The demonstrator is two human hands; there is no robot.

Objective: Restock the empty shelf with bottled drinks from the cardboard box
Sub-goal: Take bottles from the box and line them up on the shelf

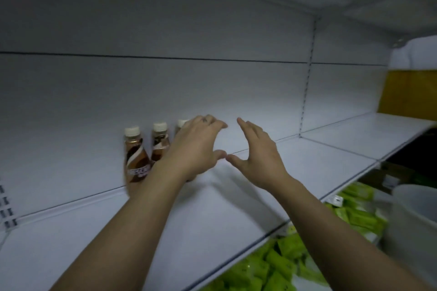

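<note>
White shelf (224, 208): three brown bottles (160, 143) with pale caps stand upright in a row at rear left.

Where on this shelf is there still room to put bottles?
The shelf is bare to the right of the three brown bottles, along the back wall as far as the yellow box, and in front of them. It is crowded only around the bottles, by the left hand, and among the green packets below.

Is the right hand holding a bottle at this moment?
No, the right hand is spread open with nothing in it, above the white shelf.
</note>
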